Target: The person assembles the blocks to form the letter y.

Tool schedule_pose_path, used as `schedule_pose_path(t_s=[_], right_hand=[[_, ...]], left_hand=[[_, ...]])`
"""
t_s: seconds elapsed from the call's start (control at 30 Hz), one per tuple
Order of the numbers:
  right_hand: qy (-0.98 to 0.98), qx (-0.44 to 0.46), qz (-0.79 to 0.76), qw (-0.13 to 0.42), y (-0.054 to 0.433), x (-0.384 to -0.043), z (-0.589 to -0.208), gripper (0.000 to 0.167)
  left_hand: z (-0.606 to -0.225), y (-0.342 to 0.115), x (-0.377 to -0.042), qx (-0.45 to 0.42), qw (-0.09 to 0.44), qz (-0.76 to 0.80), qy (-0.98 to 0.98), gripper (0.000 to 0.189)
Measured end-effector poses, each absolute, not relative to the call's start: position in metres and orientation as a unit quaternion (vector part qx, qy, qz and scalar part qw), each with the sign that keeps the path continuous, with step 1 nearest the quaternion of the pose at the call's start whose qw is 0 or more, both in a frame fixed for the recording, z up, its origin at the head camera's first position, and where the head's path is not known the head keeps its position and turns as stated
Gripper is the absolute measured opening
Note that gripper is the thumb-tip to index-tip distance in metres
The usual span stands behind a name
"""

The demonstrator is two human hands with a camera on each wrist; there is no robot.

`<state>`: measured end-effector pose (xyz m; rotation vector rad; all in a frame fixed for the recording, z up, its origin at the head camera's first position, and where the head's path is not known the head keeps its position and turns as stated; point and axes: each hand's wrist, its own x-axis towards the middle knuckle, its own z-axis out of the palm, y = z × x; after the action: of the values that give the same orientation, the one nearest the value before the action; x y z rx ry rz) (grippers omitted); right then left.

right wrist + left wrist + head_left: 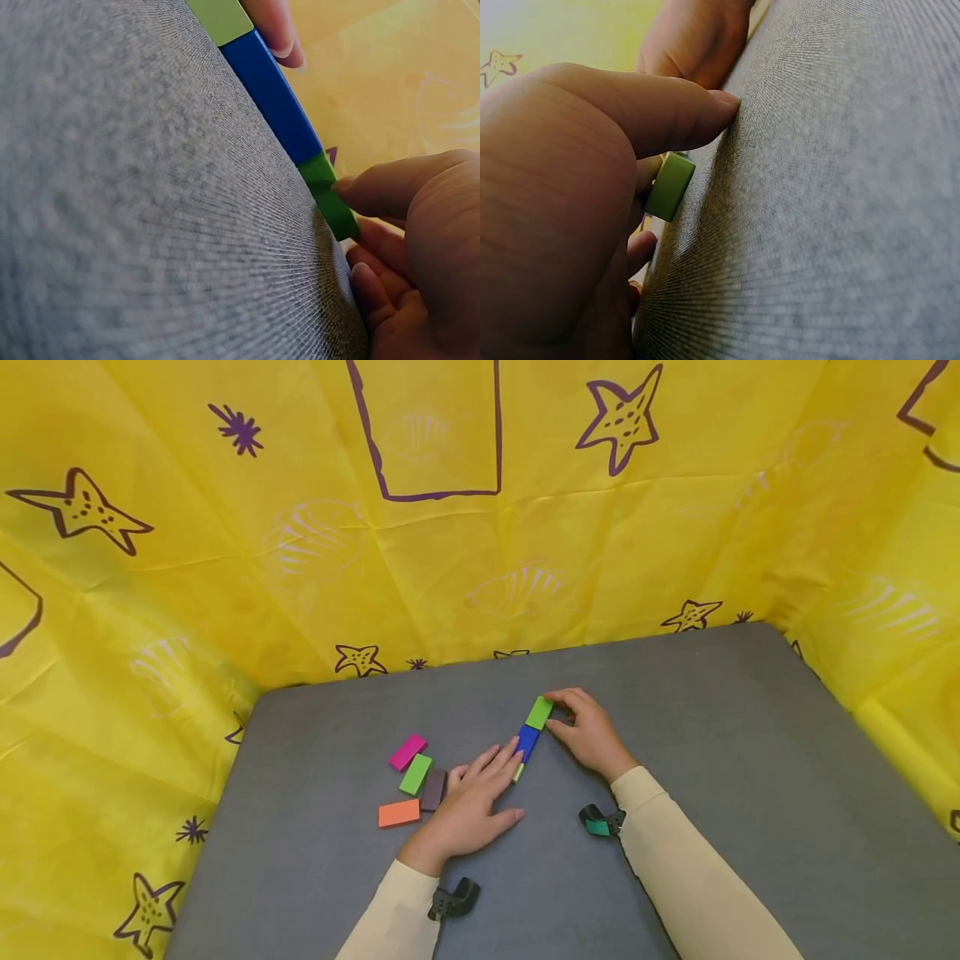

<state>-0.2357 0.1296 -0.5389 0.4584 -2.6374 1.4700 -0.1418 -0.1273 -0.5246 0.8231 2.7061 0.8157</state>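
Note:
A line of three blocks runs away from me on the grey table in the head view. At its far end is a green block [538, 712], pinched between the thumb and fingers of my right hand [588, 735]. Against it lies a blue block [527, 743], end to end in the right wrist view. My left hand [472, 802] lies palm down with fingers extended, fingertips at the blue block and at a light green block [221, 19] on the near end. Those fingers hide most of that near block in the head view; its end face [670, 187] shows under the left hand.
Left of my left hand lie loose blocks: a pink block [408, 752], another green block [416, 774], a dark grey block [433, 789] partly behind the hand, and an orange block [399, 813]. Yellow patterned cloth [450, 568] hangs behind the table's back edge and at both sides.

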Motion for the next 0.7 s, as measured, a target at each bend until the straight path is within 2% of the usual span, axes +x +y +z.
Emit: schedule_pose_path(t_s=[0.7], right_hand=[[-0.866,0.145,0.478,0.028,0.1297,-0.2334,-0.5363,0.043]], left_hand=[[-0.5212,-0.1258,-0.14,0.272,0.105,0.278,0.915,0.082]])
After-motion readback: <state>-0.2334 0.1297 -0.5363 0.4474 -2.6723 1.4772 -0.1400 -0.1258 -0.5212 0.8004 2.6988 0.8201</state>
